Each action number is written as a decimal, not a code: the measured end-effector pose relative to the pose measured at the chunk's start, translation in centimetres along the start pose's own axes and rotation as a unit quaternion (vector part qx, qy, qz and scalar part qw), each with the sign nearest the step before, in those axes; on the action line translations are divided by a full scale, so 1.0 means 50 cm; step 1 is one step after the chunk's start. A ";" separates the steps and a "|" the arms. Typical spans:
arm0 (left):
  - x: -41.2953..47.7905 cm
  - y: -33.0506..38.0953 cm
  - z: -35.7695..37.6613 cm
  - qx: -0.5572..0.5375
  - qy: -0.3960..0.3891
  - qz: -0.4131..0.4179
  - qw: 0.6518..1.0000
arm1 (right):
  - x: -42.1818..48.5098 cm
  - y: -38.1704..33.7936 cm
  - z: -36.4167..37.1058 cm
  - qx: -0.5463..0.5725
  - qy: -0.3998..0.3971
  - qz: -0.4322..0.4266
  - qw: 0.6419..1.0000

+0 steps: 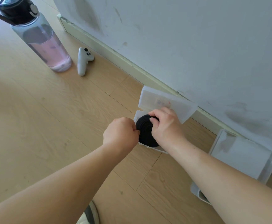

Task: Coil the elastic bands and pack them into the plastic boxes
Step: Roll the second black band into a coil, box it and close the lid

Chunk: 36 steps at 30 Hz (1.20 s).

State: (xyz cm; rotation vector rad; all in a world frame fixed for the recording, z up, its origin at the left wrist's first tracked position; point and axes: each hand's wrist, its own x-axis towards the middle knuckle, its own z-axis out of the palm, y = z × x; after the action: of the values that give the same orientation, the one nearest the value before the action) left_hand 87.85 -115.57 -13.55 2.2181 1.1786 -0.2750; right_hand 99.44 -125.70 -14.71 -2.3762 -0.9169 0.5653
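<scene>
A black elastic band wound into a flat coil (145, 130) lies inside an open translucent plastic box (156, 101) on the wooden floor by the wall; the box's lid leans up against the skirting. My right hand (166, 125) is over the coil, thumb and fingers curled around its far edge. My left hand (120, 132) is at the coil's left rim, fingers curled and pinching the band's edge. Much of the box's base is hidden under my hands.
A second open plastic box (245, 157) sits to the right against the wall, partly behind my right forearm. A water bottle with pink liquid (41, 39) and a white controller (83, 60) stand at the back left. Something round (91, 214) shows at the bottom edge.
</scene>
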 end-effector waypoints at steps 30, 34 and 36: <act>0.046 0.032 0.025 -0.104 0.005 0.106 0.989 | -0.043 0.059 -0.025 0.067 0.042 0.026 0.997; 0.039 0.029 0.037 -0.112 0.009 0.124 0.986 | -0.048 0.063 -0.025 0.024 0.007 0.005 1.000; 0.039 0.028 0.035 -0.100 0.005 0.124 0.987 | -0.052 0.067 -0.023 -0.009 -0.011 0.001 1.000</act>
State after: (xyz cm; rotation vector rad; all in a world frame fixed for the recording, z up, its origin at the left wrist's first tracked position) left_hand 90.30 -115.90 -15.22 2.1617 0.8798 -0.0411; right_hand 99.93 -130.03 -15.34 -2.3910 -0.9331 0.5880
